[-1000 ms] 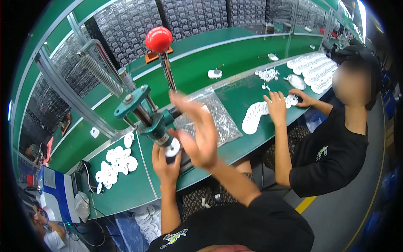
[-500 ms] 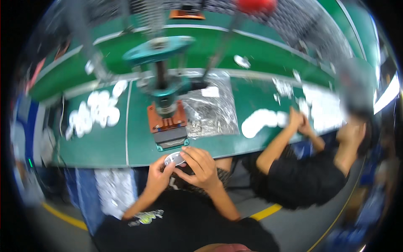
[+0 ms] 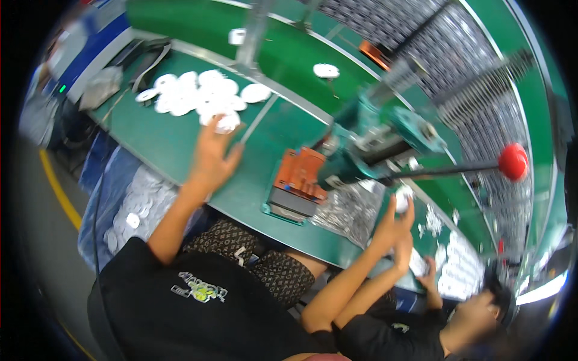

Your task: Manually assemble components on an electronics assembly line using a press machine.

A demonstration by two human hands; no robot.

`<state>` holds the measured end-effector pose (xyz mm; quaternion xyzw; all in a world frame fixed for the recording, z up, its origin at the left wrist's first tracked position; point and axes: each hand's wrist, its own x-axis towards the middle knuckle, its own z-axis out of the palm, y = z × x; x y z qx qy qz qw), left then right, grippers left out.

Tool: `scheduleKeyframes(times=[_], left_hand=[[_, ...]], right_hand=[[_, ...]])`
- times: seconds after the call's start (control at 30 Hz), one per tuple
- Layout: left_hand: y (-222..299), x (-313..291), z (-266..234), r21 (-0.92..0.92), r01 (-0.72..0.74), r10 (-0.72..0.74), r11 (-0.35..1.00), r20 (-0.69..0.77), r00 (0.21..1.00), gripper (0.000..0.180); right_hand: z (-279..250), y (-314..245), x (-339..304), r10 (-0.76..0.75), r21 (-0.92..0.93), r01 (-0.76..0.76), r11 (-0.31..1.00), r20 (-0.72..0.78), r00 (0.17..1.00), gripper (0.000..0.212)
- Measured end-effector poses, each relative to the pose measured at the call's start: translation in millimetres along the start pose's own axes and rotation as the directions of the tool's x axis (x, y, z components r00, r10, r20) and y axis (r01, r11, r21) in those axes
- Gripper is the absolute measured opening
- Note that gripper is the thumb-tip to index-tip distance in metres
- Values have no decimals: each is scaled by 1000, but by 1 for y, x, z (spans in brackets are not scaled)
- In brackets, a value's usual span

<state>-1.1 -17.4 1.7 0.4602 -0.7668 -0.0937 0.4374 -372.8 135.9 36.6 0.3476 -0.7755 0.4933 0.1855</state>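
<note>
My left hand (image 3: 214, 153) reaches over the table to a pile of white round discs (image 3: 180, 96). Its fingertips rest on a disc (image 3: 227, 123) at the pile's near edge, while the thumb stands apart. Out to the right, my right hand (image 3: 391, 228) has a white disc (image 3: 403, 197) between its raised fingers. Part of a co-worker's arm overlaps behind that hand. Between my hands stands a teal hand press (image 3: 355, 162) with a red-ball lever (image 3: 513, 162). An orange fixture (image 3: 298, 171) with a dark grey block (image 3: 293, 201) sits at its base.
A clear plastic bag of small metal parts (image 3: 349, 210) lies beside the press. More white discs (image 3: 460, 268) are in rows near the co-worker (image 3: 385, 337) at right. A blue-lined container (image 3: 129, 204) of discs is below the table's left edge. One disc (image 3: 326, 71) lies on the green ledge.
The view has turned. My hands, which held a grey-white disc together before the press, have parted: left to the disc pile, right out past the press with a disc.
</note>
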Motion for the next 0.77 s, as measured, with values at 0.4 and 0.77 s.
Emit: scheduleKeyframes(times=[0.4, 0.77], left_hand=[[-52, 16, 9, 189, 6, -26, 982, 105, 994, 34], [-65, 22, 9, -199, 207, -194, 958, 85, 977, 34]], right_hand=[[72, 98, 45, 245, -340, -190, 921, 126, 961, 40], [73, 84, 35, 192, -218, -156, 963, 154, 969, 40]])
